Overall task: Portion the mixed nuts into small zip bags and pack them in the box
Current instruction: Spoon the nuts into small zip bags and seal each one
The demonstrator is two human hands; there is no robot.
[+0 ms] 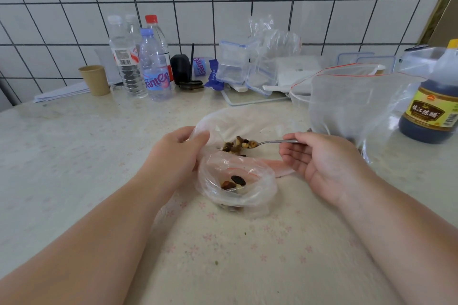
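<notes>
the left hand point(178, 153) pinches the rim of a clear plastic bag point(238, 121) lying open on the tabletop point(74, 156), thumb and fingers curled on the film. the right hand point(319, 163) grips a metal spoon point(275, 142) by its handle; the bowl, loaded with mixed nuts point(238, 145), sits inside that bag's mouth. just in front, a small zip bag point(236, 181) stands open with a few nuts in it. a vinegar bottle point(433, 106) stands far right.

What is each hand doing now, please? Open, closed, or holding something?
Left hand: closed, pinching the rim of the plastic bag.
Right hand: closed, holding the spoon loaded with mixed nuts.
</notes>
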